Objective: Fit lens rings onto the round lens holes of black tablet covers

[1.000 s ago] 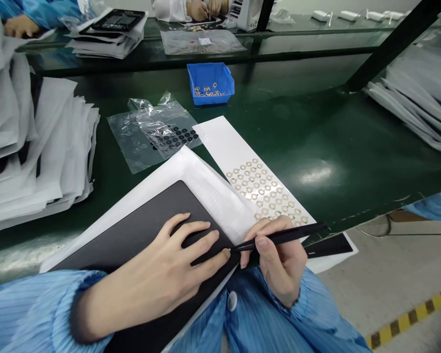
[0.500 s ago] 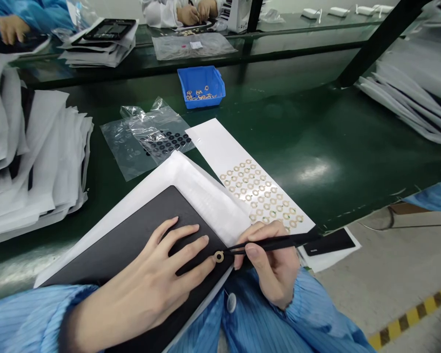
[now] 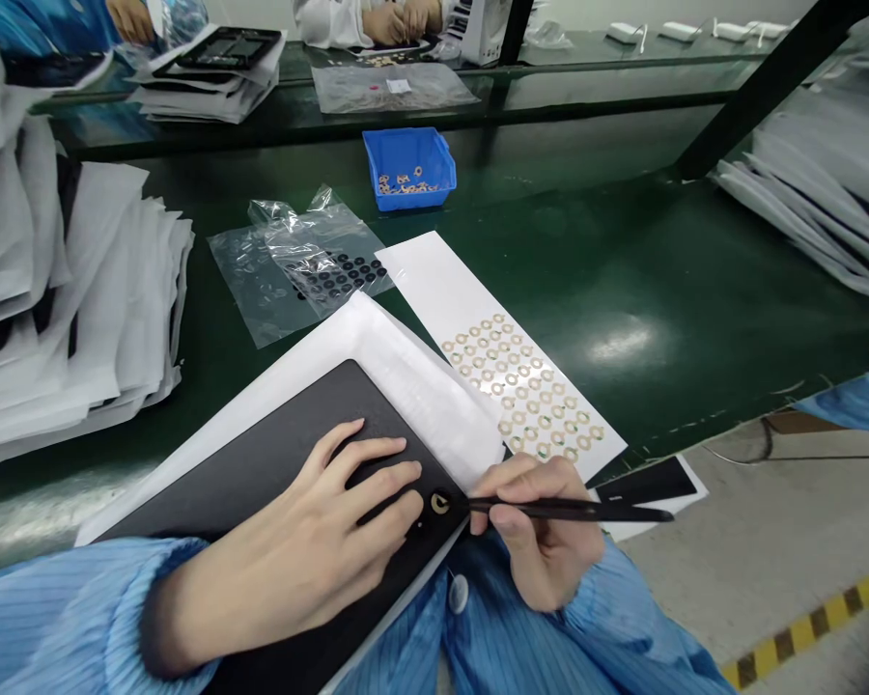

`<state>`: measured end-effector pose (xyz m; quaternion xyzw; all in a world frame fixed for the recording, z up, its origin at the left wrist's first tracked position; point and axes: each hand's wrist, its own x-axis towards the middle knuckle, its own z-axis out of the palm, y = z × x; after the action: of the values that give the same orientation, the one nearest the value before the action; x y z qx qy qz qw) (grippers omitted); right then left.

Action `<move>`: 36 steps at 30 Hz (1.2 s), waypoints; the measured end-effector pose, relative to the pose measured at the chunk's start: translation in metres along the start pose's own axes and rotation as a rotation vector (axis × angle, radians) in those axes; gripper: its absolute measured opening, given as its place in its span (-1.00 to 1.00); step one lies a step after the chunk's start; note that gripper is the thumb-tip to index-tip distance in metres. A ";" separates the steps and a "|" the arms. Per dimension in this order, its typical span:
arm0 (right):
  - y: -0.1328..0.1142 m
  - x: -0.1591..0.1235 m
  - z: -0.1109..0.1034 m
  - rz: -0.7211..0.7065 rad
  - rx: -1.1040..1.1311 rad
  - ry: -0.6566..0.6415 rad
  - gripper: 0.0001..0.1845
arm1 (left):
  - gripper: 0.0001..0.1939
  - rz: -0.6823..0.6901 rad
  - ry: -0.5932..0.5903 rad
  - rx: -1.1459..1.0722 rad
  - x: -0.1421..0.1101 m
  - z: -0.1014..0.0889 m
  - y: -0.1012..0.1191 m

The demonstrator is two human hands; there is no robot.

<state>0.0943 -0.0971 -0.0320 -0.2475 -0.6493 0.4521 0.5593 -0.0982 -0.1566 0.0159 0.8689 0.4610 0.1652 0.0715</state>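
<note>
Under my left hand (image 3: 333,541) lies a flat black panel (image 3: 261,483) with rounded corners, like a tablet's back cover. The hand rests on it with fingers spread. My right hand (image 3: 540,516) grips black tweezers (image 3: 579,510), whose tips reach over the panel's right corner. At those tips a small gold ring sticker (image 3: 440,503) sits at a round hole in the panel; a dark tip shows across its middle. I cannot tell whether the ring lies fully flat. White foam wrap (image 3: 420,386) is spread beneath the panel.
A white sheet (image 3: 427,265) with rows of gold rings lies beyond my right hand. Past the wrap are clear bags (image 3: 261,280) with black discs and a blue bin (image 3: 409,198) of small gold parts. Wrapped stacks (image 3: 116,319) stand at left. Co-workers' hands (image 3: 406,19) show across the bench.
The ring has gone from beside my left little finger to the hole at the panel's corner. The tweezers have swung lower at their back end, and my left little finger has curled in slightly.
</note>
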 end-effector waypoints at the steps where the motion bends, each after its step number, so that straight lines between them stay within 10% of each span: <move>1: -0.001 -0.001 0.000 0.004 0.009 -0.012 -0.92 | -0.82 -0.004 0.001 0.003 0.001 0.000 0.000; 10: -0.033 0.016 -0.022 0.038 0.012 -0.079 -0.94 | -0.80 -0.015 0.025 -0.027 0.001 0.004 0.000; 15: -0.044 0.126 -0.032 -0.172 -0.309 -0.222 -0.79 | -0.82 -0.028 0.057 -0.035 -0.002 0.009 0.000; 24: 0.059 0.314 0.068 -0.157 -0.649 -0.317 -0.87 | -0.84 -0.027 0.018 0.047 0.000 0.004 0.002; 36: 0.076 0.314 0.076 -0.054 -0.671 -0.492 -0.90 | -0.89 0.020 0.002 0.054 0.003 0.003 -0.003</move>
<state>-0.0706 0.1749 0.0622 -0.2834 -0.8812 0.2462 0.2872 -0.0984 -0.1523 0.0125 0.8750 0.4566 0.1544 0.0456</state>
